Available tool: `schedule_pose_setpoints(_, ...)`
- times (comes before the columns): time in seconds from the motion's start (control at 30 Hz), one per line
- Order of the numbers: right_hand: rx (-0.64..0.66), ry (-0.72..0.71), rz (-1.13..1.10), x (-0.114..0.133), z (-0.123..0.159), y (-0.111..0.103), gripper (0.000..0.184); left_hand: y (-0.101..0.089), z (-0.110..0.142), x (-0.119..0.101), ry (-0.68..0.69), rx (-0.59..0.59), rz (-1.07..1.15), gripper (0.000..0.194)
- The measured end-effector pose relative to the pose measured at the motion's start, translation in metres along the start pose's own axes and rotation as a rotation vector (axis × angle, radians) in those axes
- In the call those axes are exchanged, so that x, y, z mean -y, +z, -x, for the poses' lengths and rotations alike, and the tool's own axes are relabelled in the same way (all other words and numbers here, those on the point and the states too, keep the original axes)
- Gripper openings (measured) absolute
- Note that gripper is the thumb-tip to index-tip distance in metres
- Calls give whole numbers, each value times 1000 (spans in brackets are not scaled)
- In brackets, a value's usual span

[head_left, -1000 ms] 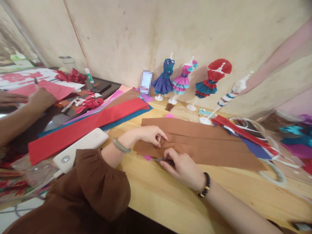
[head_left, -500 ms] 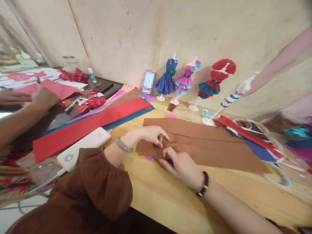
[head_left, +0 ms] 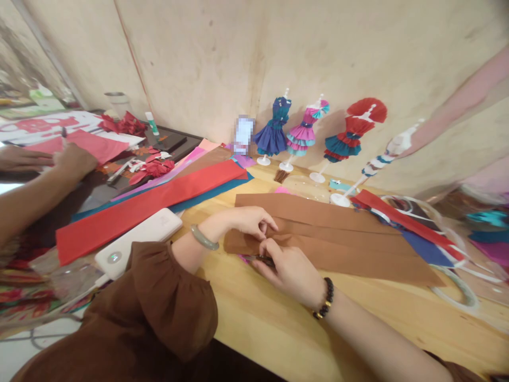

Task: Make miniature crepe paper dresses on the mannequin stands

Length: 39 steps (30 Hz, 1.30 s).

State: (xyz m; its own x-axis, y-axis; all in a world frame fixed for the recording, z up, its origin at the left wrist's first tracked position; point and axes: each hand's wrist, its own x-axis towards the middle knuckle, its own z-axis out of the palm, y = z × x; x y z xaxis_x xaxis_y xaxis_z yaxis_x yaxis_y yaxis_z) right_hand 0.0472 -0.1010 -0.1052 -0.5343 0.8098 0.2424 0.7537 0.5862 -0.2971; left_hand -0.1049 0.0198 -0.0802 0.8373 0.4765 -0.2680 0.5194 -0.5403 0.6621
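Note:
Long strips of brown crepe paper [head_left: 338, 233] lie across the wooden table [head_left: 278, 318]. My left hand [head_left: 248, 220], with a green bangle on its wrist, pinches the near end of the strips. My right hand [head_left: 288, 268], with a dark bead bracelet, is closed on a small pair of scissors [head_left: 260, 260] at the paper's lower left edge. The scissors' blades are mostly hidden under my fingers.
A red paper strip [head_left: 147, 207] over blue and pink sheets lies to the left, with a white power bank [head_left: 137, 241] beside it. Several small mannequins in paper dresses [head_left: 302, 135] stand by the wall. Another person's hands [head_left: 71, 159] work at far left. Clear plastic rings [head_left: 453, 286] lie at right.
My right hand with the scissors has crept slightly left and up along the paper's edge, closer to my left hand. The view has shifted a little.

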Motion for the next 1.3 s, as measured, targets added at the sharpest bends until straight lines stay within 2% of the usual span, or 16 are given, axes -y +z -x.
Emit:
schedule_pose_setpoints(0.5, 9, -35, 63, -2, 5, -2, 12, 0, -1, 3, 35, -10, -41, 48)
schedule_pose_setpoints(0.83, 34, -14, 86, 6, -3, -2, 16, 0, 1, 0, 17, -1, -51, 48)
schedule_pose_setpoints(1.1, -6, -46, 110, 5, -1, -2, 23, 0, 0, 2, 17, -3, -37, 49)
schedule_pose_setpoints(1.3, 38, -19, 91, 8, -3, -1, 16, 0, 1, 0, 5, 3, -42, 49)
